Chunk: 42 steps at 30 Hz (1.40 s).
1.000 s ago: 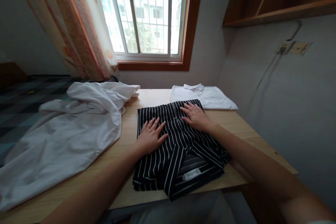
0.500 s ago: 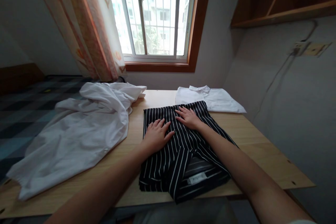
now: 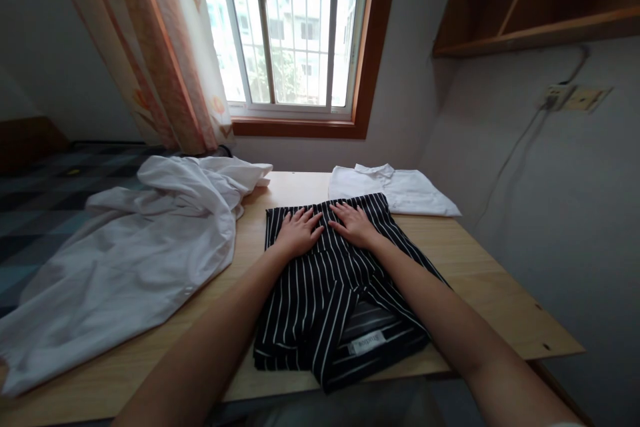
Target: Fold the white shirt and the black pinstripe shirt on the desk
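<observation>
A black shirt with white stripes lies folded on the wooden table, its collar and white label toward me. My left hand rests flat on the upper left part of the shirt, fingers spread. Beside it, my right hand lies flat on the upper middle, fingers also apart. Neither hand grips the cloth. Just beyond the striped shirt is a folded white shirt. Over the table's left side spreads a crumpled white garment, apart from both hands.
The light wooden table runs close to the right wall. A bed with a checked cover adjoins at the left. A curtain hangs beside the window. A wooden shelf and a socket with a cable are on the right wall.
My left hand has slid away from me across the striped shirt, nearer its far edge. My right hand stays about where it was on the cloth. The view has shifted slightly.
</observation>
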Available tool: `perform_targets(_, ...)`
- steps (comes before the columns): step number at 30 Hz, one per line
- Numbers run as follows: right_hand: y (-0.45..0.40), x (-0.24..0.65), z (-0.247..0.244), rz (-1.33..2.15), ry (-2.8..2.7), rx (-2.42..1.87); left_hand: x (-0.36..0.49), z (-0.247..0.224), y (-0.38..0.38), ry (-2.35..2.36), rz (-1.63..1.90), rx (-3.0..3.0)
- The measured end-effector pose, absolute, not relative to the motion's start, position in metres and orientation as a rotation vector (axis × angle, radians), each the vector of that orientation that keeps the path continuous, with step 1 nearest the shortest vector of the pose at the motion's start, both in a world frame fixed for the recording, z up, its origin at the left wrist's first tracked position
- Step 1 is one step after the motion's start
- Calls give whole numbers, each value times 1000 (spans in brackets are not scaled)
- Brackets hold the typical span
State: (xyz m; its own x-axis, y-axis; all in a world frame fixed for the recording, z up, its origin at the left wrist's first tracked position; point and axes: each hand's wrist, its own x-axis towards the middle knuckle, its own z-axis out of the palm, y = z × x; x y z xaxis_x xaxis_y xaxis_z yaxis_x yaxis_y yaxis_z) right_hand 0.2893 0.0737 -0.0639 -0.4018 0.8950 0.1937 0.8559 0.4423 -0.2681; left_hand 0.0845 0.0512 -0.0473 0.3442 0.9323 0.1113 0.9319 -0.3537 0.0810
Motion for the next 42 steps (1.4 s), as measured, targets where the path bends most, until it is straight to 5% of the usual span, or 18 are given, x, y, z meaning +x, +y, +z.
perform_targets(42, 98, 353, -70, 70, -2068, -1999, 35, -53, 82, 2351, 235, 2219)
